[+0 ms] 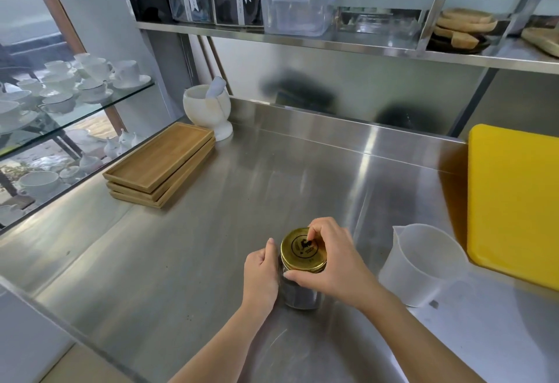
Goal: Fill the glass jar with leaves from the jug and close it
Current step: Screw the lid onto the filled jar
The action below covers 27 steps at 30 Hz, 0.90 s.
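A small glass jar point(301, 293) with dark leaves inside stands on the steel counter point(211, 246), near its front. A gold metal lid point(302, 251) sits on top of the jar. My left hand point(261, 273) wraps around the jar's left side. My right hand point(335, 261) grips the lid from the right, with fingers over its top and thumb at its front rim. A translucent plastic jug point(423, 264) stands upright to the right of the jar, and it looks empty.
A yellow cutting board point(514, 198) leans at the right. Three stacked wooden trays point(160, 164) and a white mortar with pestle point(208, 110) sit at the back left. Glass shelves with white cups point(75, 80) stand to the left. A steel shelf point(332, 43) hangs overhead.
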Available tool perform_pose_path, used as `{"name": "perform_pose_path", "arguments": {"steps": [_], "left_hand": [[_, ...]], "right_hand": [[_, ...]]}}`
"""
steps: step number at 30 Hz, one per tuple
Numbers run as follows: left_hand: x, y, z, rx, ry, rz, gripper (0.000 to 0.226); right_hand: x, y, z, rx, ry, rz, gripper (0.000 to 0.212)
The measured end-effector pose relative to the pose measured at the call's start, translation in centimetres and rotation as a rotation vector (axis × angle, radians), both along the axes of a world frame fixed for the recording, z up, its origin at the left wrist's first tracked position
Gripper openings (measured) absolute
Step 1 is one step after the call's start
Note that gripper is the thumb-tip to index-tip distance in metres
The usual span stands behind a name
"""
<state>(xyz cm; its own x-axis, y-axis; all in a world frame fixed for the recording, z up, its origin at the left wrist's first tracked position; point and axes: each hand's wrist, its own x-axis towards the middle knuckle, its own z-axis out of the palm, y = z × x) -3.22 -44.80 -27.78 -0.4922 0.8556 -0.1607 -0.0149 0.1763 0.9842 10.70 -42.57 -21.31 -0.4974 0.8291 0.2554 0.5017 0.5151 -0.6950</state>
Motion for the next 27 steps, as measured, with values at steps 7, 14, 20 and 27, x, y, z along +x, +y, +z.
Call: {"name": "perform_pose_path", "arguments": {"steps": [7, 14, 20, 27], "left_hand": [[0.2, -0.1, -0.2, 0.010, -0.008, 0.007, 0.061], [0.2, -0.2, -0.1, 0.029, 0.019, 0.016, 0.047], [0.1, -0.2, 0.1, 0.005, 0.036, 0.005, 0.051], [0.1, 0.1, 0.0, -0.036, 0.045, 0.002, 0.050]], "right_hand": [[-1.0, -1.0, -0.4, 0.137, -0.096, -0.143, 0.080], [1.3, -0.1, 2.0, -0.140, -0.131, 0.250, 0.071], [0.6, -0.2, 2.4, 0.094, -0.261, 0.050, 0.078], [-0.1, -0.3, 1.1, 0.089, -0.255, 0.039, 0.084]]}}
